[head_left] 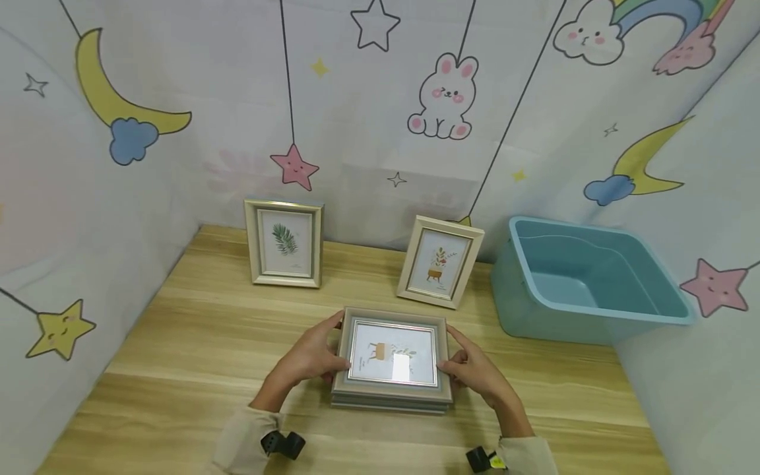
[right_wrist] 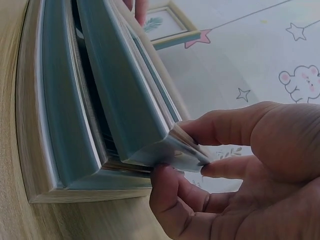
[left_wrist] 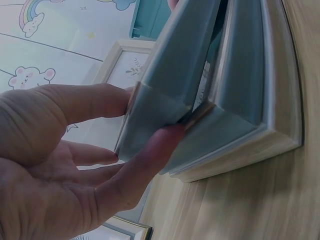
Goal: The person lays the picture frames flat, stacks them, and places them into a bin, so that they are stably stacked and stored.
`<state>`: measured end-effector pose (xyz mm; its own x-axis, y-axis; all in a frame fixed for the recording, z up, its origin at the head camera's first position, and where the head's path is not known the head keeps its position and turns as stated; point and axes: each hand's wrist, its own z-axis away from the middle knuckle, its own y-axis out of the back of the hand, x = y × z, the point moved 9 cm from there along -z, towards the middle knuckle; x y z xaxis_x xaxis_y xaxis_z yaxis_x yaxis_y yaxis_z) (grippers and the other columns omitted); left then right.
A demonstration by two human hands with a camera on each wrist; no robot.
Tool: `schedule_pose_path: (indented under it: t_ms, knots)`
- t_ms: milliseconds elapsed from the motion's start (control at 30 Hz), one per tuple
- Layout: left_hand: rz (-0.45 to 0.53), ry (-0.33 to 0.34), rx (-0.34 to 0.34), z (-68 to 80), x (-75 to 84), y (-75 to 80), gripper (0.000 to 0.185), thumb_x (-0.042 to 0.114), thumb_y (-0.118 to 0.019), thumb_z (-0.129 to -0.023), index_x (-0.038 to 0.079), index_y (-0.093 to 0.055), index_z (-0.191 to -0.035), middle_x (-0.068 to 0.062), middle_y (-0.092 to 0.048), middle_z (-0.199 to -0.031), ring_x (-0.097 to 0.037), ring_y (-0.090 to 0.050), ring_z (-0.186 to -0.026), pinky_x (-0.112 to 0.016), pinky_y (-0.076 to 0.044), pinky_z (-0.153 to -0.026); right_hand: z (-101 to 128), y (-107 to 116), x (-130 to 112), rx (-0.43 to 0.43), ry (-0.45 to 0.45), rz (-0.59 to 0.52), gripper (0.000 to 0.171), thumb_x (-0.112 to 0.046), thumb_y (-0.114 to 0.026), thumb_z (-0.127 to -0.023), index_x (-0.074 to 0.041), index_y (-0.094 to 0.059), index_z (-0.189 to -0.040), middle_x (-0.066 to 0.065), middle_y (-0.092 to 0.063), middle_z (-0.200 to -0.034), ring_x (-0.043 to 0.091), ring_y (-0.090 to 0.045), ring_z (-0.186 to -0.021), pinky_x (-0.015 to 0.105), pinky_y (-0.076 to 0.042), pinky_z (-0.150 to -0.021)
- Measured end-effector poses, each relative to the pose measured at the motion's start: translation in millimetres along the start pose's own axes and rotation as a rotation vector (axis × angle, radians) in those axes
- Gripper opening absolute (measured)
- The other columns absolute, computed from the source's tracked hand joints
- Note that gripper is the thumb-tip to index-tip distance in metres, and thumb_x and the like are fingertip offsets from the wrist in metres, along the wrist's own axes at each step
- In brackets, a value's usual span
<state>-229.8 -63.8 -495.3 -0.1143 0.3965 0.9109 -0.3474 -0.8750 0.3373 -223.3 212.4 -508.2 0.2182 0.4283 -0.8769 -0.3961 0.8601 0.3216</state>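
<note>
Both hands hold a silvery picture frame (head_left: 392,336), glass side up, over a stack of similar frames (left_wrist: 242,75) on the table. Its picture of a plant in a footed pot lies sideways. My left hand (head_left: 309,356) pinches the left edge, thumb on the front border. At the right edge, my right hand (head_left: 479,375) grips likewise, with fingertips under the rim in the right wrist view. A narrow gap shows in both wrist views between the held frame and the frame below. The pictures of the lower frames are hidden.
A frame with a green leaf picture (head_left: 286,244) stands at the back left. Another with a potted plant picture (head_left: 441,262) leans behind the stack. A blue-green plastic bin (head_left: 552,323) sits at the right. Cartoon-printed cloth (head_left: 368,119) surrounds the wooden table (head_left: 196,343).
</note>
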Motion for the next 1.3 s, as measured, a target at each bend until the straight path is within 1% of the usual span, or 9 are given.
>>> schedule_pose_path:
  t_ms: [200,367,600,767,933,1033,1100,1200,1300]
  knots:
    - [-0.051,0.015,0.031,-1.0,-0.2,-0.6,0.098,-0.011,-0.080,-0.073,0.003,-0.030,-0.156,-0.032,-0.058,-0.127,-0.017,-0.056,-0.045,-0.043,-0.055,-0.045,0,0,0,0.000,-0.013,0.000,0.082,-0.007,-0.066,-0.094,-0.004,-0.016,-0.159,0.012,-0.059,-0.083,0.017,-0.060,-0.067,0.041,-0.059,-0.064]
    - [-0.070,0.013,0.039,-1.9,-0.1,-0.7,0.097,-0.010,-0.080,-0.073,0.003,-0.031,-0.155,-0.032,-0.052,-0.137,-0.017,-0.057,-0.046,-0.041,-0.055,-0.045,-1,1,0,0.007,-0.017,0.006,0.082,-0.007,-0.067,-0.093,-0.004,-0.018,-0.159,0.012,-0.058,-0.083,0.018,-0.061,-0.066,0.041,-0.059,-0.063]
    - [-0.084,0.013,0.043,-2.5,-2.0,0.4,0.095,-0.009,-0.081,-0.073,0.001,-0.032,-0.154,-0.029,-0.051,-0.140,-0.017,-0.057,-0.046,-0.041,-0.056,-0.046,-1,2,2,0.022,-0.032,0.028,0.083,-0.009,-0.069,-0.092,-0.005,-0.020,-0.159,0.010,-0.057,-0.081,0.020,-0.061,-0.066,0.043,-0.058,-0.063]
    - [-0.089,0.005,0.038,-2.8,-2.2,0.6,0.095,-0.008,-0.081,-0.073,-0.001,-0.033,-0.154,-0.029,-0.050,-0.141,-0.016,-0.056,-0.045,-0.041,-0.055,-0.045,-1,2,3,0.031,-0.040,0.043,0.083,-0.010,-0.070,-0.092,-0.005,-0.022,-0.159,0.009,-0.056,-0.079,0.020,-0.059,-0.065,0.039,-0.056,-0.060]
    - [-0.073,-0.009,0.021,-3.7,-3.8,0.8,0.094,-0.007,-0.081,-0.073,-0.002,-0.032,-0.153,-0.030,-0.053,-0.135,-0.016,-0.056,-0.048,-0.037,-0.055,-0.045,-2,3,6,0.041,-0.041,0.069,0.081,-0.012,-0.071,-0.091,-0.006,-0.024,-0.158,0.006,-0.054,-0.076,0.018,-0.054,-0.065,0.032,-0.050,-0.057]
    - [-0.082,-0.012,0.020,-4.0,-5.9,3.5,0.093,-0.002,-0.082,-0.075,-0.002,-0.033,-0.153,-0.030,-0.053,-0.132,-0.019,-0.062,-0.061,-0.035,-0.057,-0.053,-3,5,7,0.039,-0.033,0.089,0.079,-0.017,-0.071,-0.092,-0.005,-0.027,-0.157,0.007,-0.057,-0.078,0.020,-0.055,-0.069,0.032,-0.050,-0.059]
    - [-0.091,-0.017,0.034,-5.4,-6.7,7.8,0.090,0.003,-0.082,-0.078,0.000,-0.033,-0.154,-0.029,-0.052,-0.134,-0.026,-0.067,-0.078,-0.036,-0.058,-0.060,-3,9,7,0.046,-0.027,0.101,0.076,-0.019,-0.070,-0.093,-0.003,-0.030,-0.155,0.010,-0.060,-0.082,0.022,-0.057,-0.072,0.034,-0.051,-0.062]
    - [-0.125,-0.063,0.067,-10.2,-0.1,18.3,0.084,0.010,-0.079,-0.083,0.002,-0.034,-0.154,-0.029,-0.050,-0.138,-0.037,-0.065,-0.104,-0.039,-0.058,-0.074,-5,23,2,0.090,-0.010,0.098,0.066,-0.018,-0.065,-0.097,-0.002,-0.034,-0.153,0.014,-0.063,-0.093,0.024,-0.061,-0.081,0.037,-0.055,-0.070]
    - [-0.152,-0.138,0.082,-20.5,14.4,30.5,0.077,0.010,-0.074,-0.088,0.002,-0.034,-0.153,-0.029,-0.051,-0.138,-0.044,-0.059,-0.116,-0.048,-0.057,-0.084,-10,45,-12,0.183,0.050,0.075,0.058,-0.013,-0.060,-0.100,0.000,-0.036,-0.151,0.020,-0.064,-0.105,0.026,-0.064,-0.091,0.039,-0.059,-0.078]
